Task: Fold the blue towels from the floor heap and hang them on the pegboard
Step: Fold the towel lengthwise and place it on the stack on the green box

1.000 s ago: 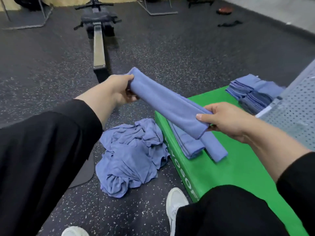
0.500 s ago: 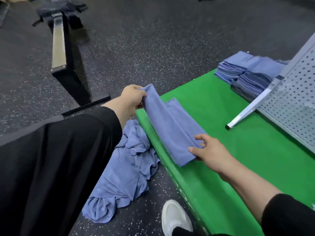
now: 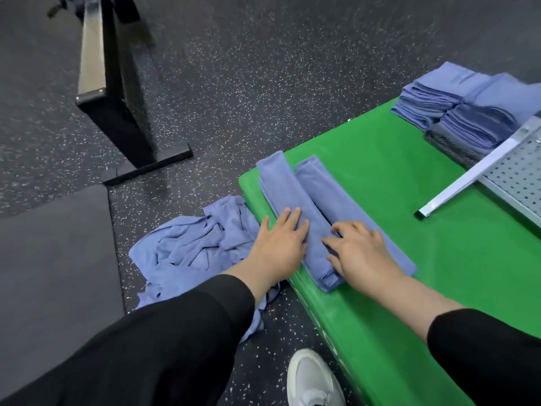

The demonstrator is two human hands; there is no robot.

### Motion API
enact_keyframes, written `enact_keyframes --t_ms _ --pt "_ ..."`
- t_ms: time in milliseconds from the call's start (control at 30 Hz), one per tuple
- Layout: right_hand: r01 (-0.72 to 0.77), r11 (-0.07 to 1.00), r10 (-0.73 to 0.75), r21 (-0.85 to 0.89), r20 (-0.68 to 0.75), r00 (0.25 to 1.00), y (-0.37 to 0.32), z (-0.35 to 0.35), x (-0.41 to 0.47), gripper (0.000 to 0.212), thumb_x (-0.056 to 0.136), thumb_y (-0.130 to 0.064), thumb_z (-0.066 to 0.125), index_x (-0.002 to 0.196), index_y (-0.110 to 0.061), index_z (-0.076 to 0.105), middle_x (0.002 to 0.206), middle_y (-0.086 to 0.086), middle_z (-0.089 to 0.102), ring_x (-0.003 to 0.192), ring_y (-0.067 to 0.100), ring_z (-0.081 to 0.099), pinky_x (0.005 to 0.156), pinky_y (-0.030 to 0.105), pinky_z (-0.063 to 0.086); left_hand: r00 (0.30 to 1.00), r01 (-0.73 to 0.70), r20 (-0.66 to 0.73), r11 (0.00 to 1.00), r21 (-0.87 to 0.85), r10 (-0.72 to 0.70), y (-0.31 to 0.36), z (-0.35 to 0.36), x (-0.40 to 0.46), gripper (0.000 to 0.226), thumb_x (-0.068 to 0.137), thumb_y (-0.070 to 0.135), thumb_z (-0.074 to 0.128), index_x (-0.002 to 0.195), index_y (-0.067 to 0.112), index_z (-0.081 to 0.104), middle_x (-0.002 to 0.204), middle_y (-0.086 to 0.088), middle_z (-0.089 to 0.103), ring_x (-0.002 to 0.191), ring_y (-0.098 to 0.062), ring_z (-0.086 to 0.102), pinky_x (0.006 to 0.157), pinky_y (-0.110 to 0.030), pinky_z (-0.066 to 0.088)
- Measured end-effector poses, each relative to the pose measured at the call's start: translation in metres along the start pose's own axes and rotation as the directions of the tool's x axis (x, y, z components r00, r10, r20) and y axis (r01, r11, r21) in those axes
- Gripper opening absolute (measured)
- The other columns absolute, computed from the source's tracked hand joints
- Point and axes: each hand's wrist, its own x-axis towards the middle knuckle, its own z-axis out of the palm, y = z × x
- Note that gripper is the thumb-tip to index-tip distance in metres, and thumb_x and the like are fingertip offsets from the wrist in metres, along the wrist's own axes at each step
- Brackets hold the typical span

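Two long folded blue towels lie side by side on the near left corner of the green box. My left hand presses flat on the left towel, fingers straight. My right hand rests on the right towel, its fingertips at the seam between the two. A crumpled heap of blue towels lies on the floor just left of the box, partly hidden by my left forearm. The grey pegboard lies at the right edge.
Stacks of folded blue towels sit at the far right of the green box, behind the pegboard's metal frame. A black and steel machine rail stands on the speckled floor at the upper left. My white shoe is at the bottom.
The folded towel I held in the air with both hands has come down onto the green box beside the other one. Both hands let go and now lie on the towels.
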Motion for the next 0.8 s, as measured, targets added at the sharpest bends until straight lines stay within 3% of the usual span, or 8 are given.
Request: enact_keyframes --t_ms 67,167,267,367,467,600,700,800 --pt "-0.003 1.0 0.003 0.003 0.014 1.0 -0.003 -0.005 0.001 0.031 0.089 -0.045 0.063 0.118 -0.033 0.065 0.137 -0.004 0.049 0.127 0.025 0.043 0.095 0.043 0.04 1.0 0.023 0.004 0.999 -0.043 -0.023 0.001 -0.002 -0.004 0.048 0.108 0.032 0.033 0.154 0.02 0.032 0.17 -0.004 0.008 0.156 -0.025 0.006 0.12 -0.058 0.013" --pt "-0.002 0.999 0.005 0.054 -0.053 0.999 -0.016 -0.023 0.005 0.026 0.09 -0.04 0.063 0.112 -0.028 0.068 0.133 0.0 0.054 0.124 0.028 0.049 0.096 0.044 0.041 0.986 0.001 -0.165 0.989 -0.148 -0.026 -0.008 -0.016 -0.017 0.031 0.104 0.028 0.042 0.126 0.016 0.059 0.144 -0.006 0.047 0.139 -0.027 0.04 0.105 -0.049 0.04" --pt "0.086 0.993 -0.08 0.085 -0.071 0.994 -0.046 -0.051 0.017 0.026 0.095 -0.036 0.06 0.115 -0.022 0.068 0.127 0.002 0.057 0.117 0.031 0.054 0.095 0.045 0.047 0.983 0.055 -0.162 0.976 -0.211 -0.091 -0.035 -0.025 -0.051 0.027 0.1 0.026 0.047 0.119 0.013 0.061 0.125 -0.005 0.06 0.117 -0.03 0.057 0.087 -0.045 0.051" --pt "0.235 0.967 -0.237 0.096 0.014 0.971 -0.088 -0.081 0.037 0.03 0.099 -0.034 0.055 0.122 -0.017 0.065 0.123 0.006 0.059 0.116 0.033 0.057 0.096 0.042 0.047 0.973 0.165 -0.13 0.967 -0.195 -0.192 -0.077 -0.026 -0.099 0.024 0.099 0.027 0.047 0.111 0.013 0.062 0.115 -0.008 0.063 0.108 -0.034 0.061 0.082 -0.043 0.051" --pt "0.341 0.939 -0.342 0.043 0.22 0.914 -0.145 -0.104 0.052 0.033 0.102 -0.035 0.051 0.129 -0.019 0.061 0.13 0.008 0.059 0.121 0.031 0.057 0.094 0.036 0.044 0.945 0.291 -0.098 0.94 -0.179 -0.312 -0.122 -0.023 -0.155 0.029 0.102 0.029 0.044 0.118 0.014 0.062 0.121 -0.009 0.062 0.112 -0.033 0.06 0.081 -0.038 0.048" --pt "0.43 0.899 -0.354 -0.082 0.441 0.825 -0.217 -0.1 0.07 0.034 0.102 -0.032 0.048 0.13 -0.018 0.062 0.129 0.01 0.066 0.116 0.033 0.06 0.095 0.037 0.05 0.902 0.418 -0.053 0.897 -0.14 -0.429 -0.174 -0.007 -0.222 0.031 0.103 0.03 0.042 0.122 0.015 0.062 0.123 -0.009 0.061 0.112 -0.033 0.061 0.085 -0.04 0.051" --pt "0.425 0.898 -0.327 -0.117 0.47 0.82 -0.249 -0.076 0.079 0.034 0.103 -0.028 0.045 0.127 -0.014 0.065 0.128 0.009 0.067 0.116 0.033 0.06 0.097 0.038 0.049 0.884 0.465 -0.012 0.881 -0.089 -0.467 -0.197 0.007 -0.252 0.027 0.103 0.028 0.042 0.111 0.011 0.061 0.115 -0.011 0.061 0.106 -0.034 0.061 0.079 -0.037 0.048" --pt "0.366 0.93 -0.307 -0.029 0.482 0.821 -0.265 -0.035 0.081 0.036 0.104 -0.026 0.045 0.133 -0.013 0.061 0.13 0.009 0.066 0.119 0.031 0.059 0.09 0.029 0.045 0.885 0.466 0.042 0.879 -0.107 -0.464 -0.206 0.015 -0.259 0.029 0.103 0.027 0.043 0.116 0.01 0.061 0.115 -0.012 0.061 0.105 -0.034 0.06 0.077 -0.036 0.043"
